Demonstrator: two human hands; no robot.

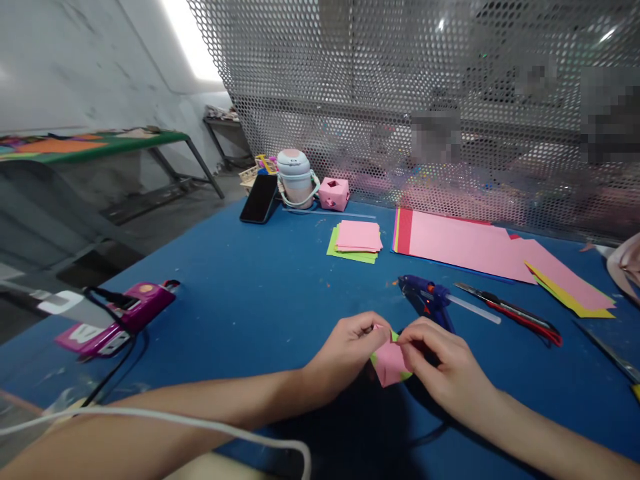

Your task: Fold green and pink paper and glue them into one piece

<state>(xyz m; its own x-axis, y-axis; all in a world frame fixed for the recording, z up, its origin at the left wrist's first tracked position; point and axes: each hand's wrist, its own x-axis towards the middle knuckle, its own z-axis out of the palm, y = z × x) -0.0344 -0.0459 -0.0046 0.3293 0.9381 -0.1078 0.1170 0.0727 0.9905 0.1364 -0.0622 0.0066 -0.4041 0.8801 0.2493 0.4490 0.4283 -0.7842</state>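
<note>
A small pink and green folded paper piece (389, 367) is held between both hands, a little above the blue table near its front. My left hand (353, 347) pinches its upper left part between thumb and fingers. My right hand (443, 357) grips the upper right edge, fingers closed on the paper. A green flap shows between the two hands. Just beyond my right hand lies a dark blue glue gun (425, 293) with a clear glue stick in its back. Farther off sits a stack of pink and green paper squares (359, 237).
On the blue table (225, 287) lie a utility knife (510, 310), scissors (613, 353) and coloured paper sheets (460, 245). A pink paper box (334, 193), a bottle (296, 180) and a phone (260, 199) stand at the back. A purple power strip (123, 320) and a white cable (200, 424) are at left.
</note>
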